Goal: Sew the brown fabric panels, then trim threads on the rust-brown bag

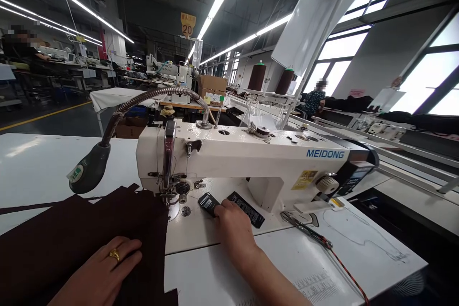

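Dark brown fabric [143,229] spreads over the left of the table, its right edge beside the needle and presser foot of the white sewing machine [236,148]. My left hand [103,270], with a gold ring, lies on the fabric with its fingers stretched out. Under the machine's arm, my right hand [233,227] has its fingers closed on a small black label [208,203] with white print; its fingertips are partly hidden. Behind that hand, a second black label or strip of labels [247,208] with small white print rests on the machine bed.
Thread snips [308,230] on an orange-black cord lie at the right of the table. A gooseneck lamp [91,167] hangs over the fabric at the left. Brown thread cones [257,77] stand behind the machine. Other people [315,98] are farther back.
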Motion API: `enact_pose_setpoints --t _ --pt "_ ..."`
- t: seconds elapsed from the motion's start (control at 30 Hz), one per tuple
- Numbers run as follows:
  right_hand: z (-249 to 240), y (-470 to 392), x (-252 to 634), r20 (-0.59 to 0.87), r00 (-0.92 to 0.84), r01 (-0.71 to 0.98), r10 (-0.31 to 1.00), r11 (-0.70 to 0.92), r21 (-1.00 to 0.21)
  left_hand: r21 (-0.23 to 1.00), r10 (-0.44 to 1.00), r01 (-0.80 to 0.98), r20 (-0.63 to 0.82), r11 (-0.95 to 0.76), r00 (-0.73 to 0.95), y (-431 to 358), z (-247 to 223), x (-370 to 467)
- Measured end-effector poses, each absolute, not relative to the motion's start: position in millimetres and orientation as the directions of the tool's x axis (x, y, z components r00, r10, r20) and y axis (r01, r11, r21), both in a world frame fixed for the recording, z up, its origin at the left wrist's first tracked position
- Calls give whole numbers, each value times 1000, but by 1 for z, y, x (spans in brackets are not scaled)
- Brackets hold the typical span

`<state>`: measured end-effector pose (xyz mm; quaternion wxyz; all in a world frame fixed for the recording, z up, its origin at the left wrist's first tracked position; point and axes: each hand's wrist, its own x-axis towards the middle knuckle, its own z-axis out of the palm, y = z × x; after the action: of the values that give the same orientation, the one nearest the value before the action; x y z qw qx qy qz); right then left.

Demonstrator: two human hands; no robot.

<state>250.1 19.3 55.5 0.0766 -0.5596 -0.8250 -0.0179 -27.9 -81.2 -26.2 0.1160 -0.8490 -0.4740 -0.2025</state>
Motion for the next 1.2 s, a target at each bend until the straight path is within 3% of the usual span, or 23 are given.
enact_pose_setpoints --t 0.43,0.73,0.97,1.2 --pt "50 29 261 183 -351 890 918 388 -240 72 809 880 434 -470 397 -83 -12 -22" --pt "51 30 264 152 -352 876 924 382 -295 -45 721 818 445 -574 531 -81 -5 -10" --pt "54 28 264 139 -358 886 923 383 -260 -92 711 815 440 -572 549 -83 -5 -13" --pt "51 18 252 163 -369 906 915 394 -155 -54 700 804 460 -592 546 -82 -5 -12"
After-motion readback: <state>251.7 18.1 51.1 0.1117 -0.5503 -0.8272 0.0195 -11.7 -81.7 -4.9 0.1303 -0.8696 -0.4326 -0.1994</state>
